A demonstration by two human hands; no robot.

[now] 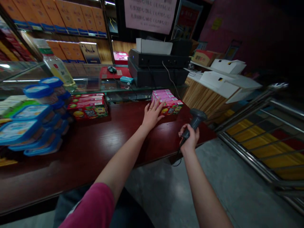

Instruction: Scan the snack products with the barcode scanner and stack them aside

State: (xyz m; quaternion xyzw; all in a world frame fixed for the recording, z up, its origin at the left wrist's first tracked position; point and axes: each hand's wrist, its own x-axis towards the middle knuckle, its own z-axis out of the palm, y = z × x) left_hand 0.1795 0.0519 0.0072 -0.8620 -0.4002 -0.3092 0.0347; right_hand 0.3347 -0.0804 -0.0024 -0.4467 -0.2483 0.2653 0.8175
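A dark handheld barcode scanner [196, 119] is gripped in my right hand [190, 136], over the right end of the table. Its cord hangs down past the table's edge. My left hand [152, 114] reaches across the dark red table with its fingers spread. Those fingertips lie at the left side of a group of small red and pink boxes [173, 107], overlapping them in view. Whether they press on the boxes I cannot tell. Similar red boxes [91, 107] stand together farther left on the table.
Blue-lidded plastic tubs [33, 112] are stacked at the left, with a clear bottle [55, 65] behind. A glass counter holds a mouse [112, 69], a turquoise item [126, 79] and a black machine [159, 68]. A metal railing [261, 152] stands at the right.
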